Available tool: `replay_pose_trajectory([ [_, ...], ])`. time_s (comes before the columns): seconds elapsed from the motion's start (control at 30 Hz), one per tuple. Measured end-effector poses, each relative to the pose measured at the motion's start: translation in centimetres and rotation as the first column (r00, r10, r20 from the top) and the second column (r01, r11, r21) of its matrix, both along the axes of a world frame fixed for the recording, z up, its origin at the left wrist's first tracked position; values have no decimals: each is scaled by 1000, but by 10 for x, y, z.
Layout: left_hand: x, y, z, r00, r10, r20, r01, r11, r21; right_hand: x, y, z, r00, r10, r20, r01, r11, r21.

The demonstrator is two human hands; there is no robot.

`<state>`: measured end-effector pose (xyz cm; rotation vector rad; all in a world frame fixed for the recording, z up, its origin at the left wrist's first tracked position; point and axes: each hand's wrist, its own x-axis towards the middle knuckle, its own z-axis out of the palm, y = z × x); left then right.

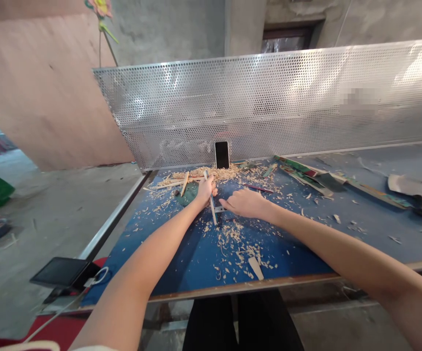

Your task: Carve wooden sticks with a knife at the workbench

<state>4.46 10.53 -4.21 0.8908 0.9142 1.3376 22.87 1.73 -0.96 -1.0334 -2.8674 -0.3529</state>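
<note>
My left hand (206, 191) is closed around a narrow wooden strip (213, 212), which sticks out above the fist and slants down toward the blue tabletop (181, 253). To its right, my right hand (245, 203) is closed, its knuckles up and its thumb side toward the strip. A small metallic piece (220, 209) shows between the right hand and the strip; most of it is hidden under the fingers. Pale wood shavings (231, 236) lie below and around both hands. A flat wooden piece (255, 268) rests near the table's front edge.
A phone (222, 155) stands upright against the perforated metal screen (196, 107). Wood strips (185, 184) lie behind the left hand. Long painted slats (375, 191) and a bent object (411, 190) are at the right. A dark tablet (60, 272) with a cable sits at the left corner.
</note>
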Motion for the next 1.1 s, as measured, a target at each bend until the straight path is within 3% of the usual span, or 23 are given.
replay_pose_trajectory([
  [0.27,0,2,1,999,-1,41,3,999,-36,-14,-19,0,984,-175,41,177,983,-52],
  [0.53,1,1,-1,999,-42,7,42,999,-18,-11,-26,17,984,-85,154,82,996,26],
  [0.73,3,0,-1,999,-46,2,46,999,-16,-14,-27,29,985,-109,130,112,994,-11],
  [0.9,1,3,-4,998,-59,19,59,998,-6,-12,-30,25,985,-105,140,113,992,-48],
  [1.03,-2,8,-3,998,-40,40,42,998,-40,-7,-41,14,985,-41,166,71,982,-176],
  [1.1,-4,10,-2,999,-21,51,24,998,-57,-4,-43,11,991,-49,121,66,988,-142],
])
